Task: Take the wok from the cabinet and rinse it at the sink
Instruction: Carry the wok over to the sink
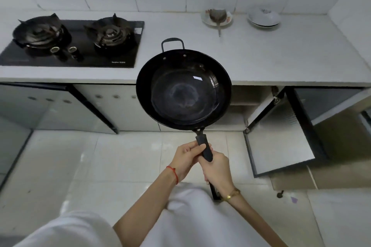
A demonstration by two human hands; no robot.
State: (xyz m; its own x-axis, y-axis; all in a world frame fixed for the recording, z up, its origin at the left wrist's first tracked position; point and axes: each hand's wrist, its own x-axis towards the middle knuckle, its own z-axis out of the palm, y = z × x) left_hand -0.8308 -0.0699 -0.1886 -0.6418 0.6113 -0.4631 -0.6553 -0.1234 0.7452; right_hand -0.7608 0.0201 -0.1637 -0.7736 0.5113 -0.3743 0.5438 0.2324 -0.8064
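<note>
A black wok [183,89] with a long handle and a small loop handle at its far rim hangs level in front of the counter edge. My left hand [187,156] grips the upper part of the long handle. Just below it, my right hand [217,170] is wrapped around the lower part of the same handle. The wok's inside looks bare. The cabinet [281,132] under the counter at the right stands with its door swung open. No sink is in view.
A black two-burner gas stove [76,40] sits on the white counter [261,56] at the left. At the back right are a plate with a ladle [217,18] and stacked white bowls [264,18]. The open cabinet door juts over the tiled floor.
</note>
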